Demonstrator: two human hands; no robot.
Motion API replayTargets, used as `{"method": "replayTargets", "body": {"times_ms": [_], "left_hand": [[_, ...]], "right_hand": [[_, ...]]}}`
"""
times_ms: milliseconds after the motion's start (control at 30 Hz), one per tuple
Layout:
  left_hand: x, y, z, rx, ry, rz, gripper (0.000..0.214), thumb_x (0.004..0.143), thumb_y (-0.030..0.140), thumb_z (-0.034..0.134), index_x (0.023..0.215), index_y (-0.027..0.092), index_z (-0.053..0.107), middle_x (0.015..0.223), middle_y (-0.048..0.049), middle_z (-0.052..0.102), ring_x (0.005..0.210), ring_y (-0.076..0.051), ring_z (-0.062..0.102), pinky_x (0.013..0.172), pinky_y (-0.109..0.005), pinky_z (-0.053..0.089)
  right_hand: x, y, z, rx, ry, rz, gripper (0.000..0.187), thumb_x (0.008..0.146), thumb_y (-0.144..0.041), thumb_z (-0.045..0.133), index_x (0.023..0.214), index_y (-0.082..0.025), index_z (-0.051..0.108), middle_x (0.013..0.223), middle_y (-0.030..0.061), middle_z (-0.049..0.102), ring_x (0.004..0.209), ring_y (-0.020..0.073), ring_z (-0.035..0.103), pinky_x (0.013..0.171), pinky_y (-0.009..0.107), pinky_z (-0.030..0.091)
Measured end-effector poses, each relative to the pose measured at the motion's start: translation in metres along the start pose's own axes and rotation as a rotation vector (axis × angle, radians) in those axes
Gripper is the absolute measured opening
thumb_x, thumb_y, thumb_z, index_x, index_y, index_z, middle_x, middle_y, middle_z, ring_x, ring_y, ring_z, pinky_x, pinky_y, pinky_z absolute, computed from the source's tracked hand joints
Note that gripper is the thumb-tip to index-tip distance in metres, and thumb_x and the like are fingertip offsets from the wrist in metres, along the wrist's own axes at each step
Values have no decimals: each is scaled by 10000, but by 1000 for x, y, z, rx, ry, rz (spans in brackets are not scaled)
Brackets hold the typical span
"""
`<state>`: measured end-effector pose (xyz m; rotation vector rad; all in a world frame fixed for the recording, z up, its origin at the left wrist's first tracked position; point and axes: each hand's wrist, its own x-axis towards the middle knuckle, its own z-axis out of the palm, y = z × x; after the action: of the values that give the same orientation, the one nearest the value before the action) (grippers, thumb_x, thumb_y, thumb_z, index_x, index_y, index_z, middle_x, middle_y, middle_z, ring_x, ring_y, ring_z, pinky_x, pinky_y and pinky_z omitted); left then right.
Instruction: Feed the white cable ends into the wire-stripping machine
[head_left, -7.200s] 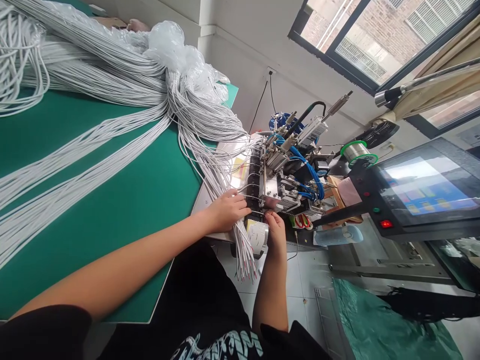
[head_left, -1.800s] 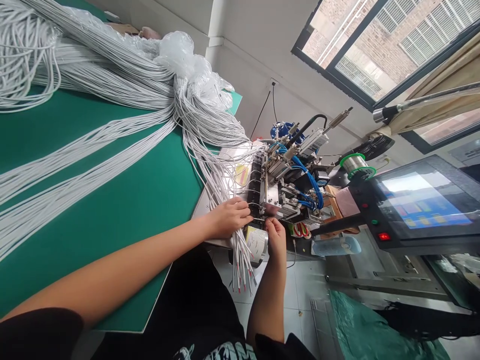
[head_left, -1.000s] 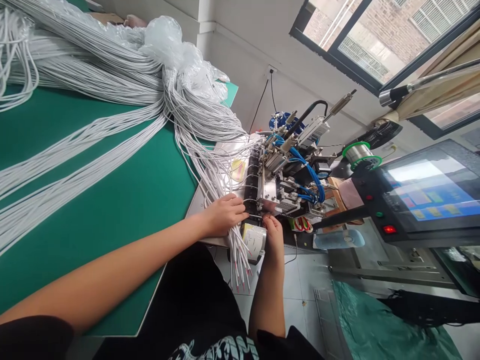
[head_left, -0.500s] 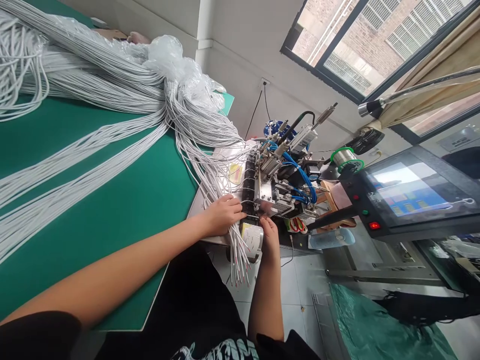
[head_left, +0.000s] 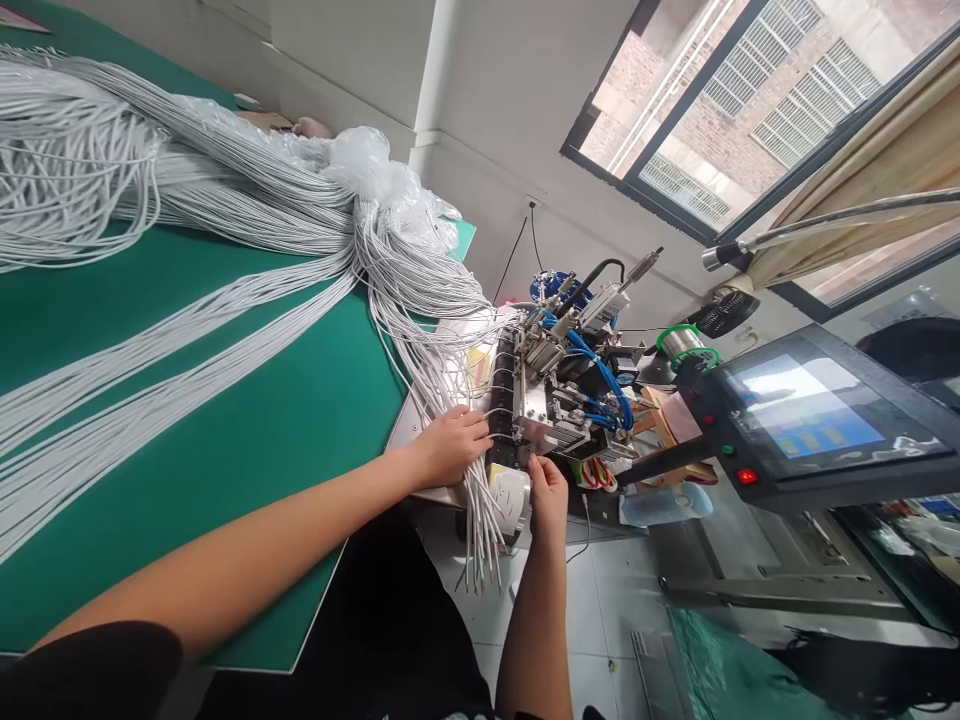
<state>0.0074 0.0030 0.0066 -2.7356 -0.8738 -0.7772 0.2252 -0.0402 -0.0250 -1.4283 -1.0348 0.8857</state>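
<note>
My left hand (head_left: pixel 452 447) is wrapped over a bundle of thin white cables (head_left: pixel 480 515), whose loose ends, some reddish at the tip, hang below it. Single cables run from the bundle into a black slotted strip (head_left: pixel 501 385) along the front of a benchtop machine (head_left: pixel 559 370) with metal cylinders and blue air hoses. My right hand (head_left: pixel 548 490) is at the near end of that strip, its thumb and fingers pinched together. Whether anything is between those fingertips is too small to tell. A white roll (head_left: pixel 511 500) sits between the two hands.
More white cables (head_left: pixel 247 190) lie with clear plastic wrap on the green table (head_left: pixel 300 400) at left. To the right are a control screen (head_left: pixel 817 415) with a lit red button, a wire spool (head_left: pixel 684 348) and a bluish plastic bottle (head_left: pixel 667 504). A flexible lamp (head_left: pixel 724 256) reaches in.
The view has shifted, so the scene sits slightly lower. My right fingers have drawn a little away from the cable at the strip's near end. My left hand stays on the bundle.
</note>
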Motion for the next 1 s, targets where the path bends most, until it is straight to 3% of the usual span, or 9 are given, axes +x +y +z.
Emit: {"method": "replayTargets", "body": {"times_ms": [133,333,467,600,667,733,867,1000], "left_hand": [[0,1,-2,33,23,-122,198,741,133,603,929,128,665,1119,-125,615,1033,-257,542,858,-383,377],[1,-2,-3,43,241,98,212,914,112,469,982,184,657,1020,-42,671,932,-167,593,907,-356,360],[0,-4,-6,3,337,175,246,948,111,429,1069,193,626,952,-13,685,864,-122,608,935,-344,353],[-2,-4,-7,2,349,172,262,956,112,411,1104,197,610,903,-3,687,789,-110,607,932,-357,353],[-3,-5,-6,10,332,179,286,949,91,398,1116,199,603,898,-4,685,774,-105,605,926,-354,357],[-3,-5,-5,22,314,190,298,946,86,399,1134,208,595,898,-2,684,765,-100,600,914,-343,365],[-2,-6,-5,33,272,233,336,951,97,408,1223,233,551,835,16,671,726,-97,580,865,-311,386],[-1,-6,-4,14,293,266,267,973,260,471,1224,232,555,707,34,621,669,-109,549,826,-304,399]], "right_hand": [[-5,-4,-8,-121,38,-53,370,759,-513,656,706,-154,586,624,-14,519,581,125,434,543,226,343],[-20,-19,-14,-162,14,-176,295,845,-441,619,759,-159,597,678,5,546,625,129,465,581,232,369],[-34,-39,-15,-136,-185,-241,183,852,-354,643,920,-185,633,766,11,573,631,126,492,566,229,390],[-45,-56,-15,-228,-446,-269,276,852,-298,651,1118,-225,633,885,38,627,702,153,560,603,249,440],[-47,-58,-14,-230,-475,-278,269,849,-295,658,1109,-228,650,943,58,652,783,183,598,655,271,470],[-47,-56,-14,-173,-401,-269,227,851,-307,657,1059,-218,675,954,71,669,811,197,616,659,281,481],[-41,-45,-12,9,-101,-203,231,817,-342,696,989,-188,692,824,60,687,648,159,599,525,243,431],[-35,-40,-5,165,113,-187,245,745,-354,761,891,-166,702,720,31,669,516,92,517,454,200,349]]}}
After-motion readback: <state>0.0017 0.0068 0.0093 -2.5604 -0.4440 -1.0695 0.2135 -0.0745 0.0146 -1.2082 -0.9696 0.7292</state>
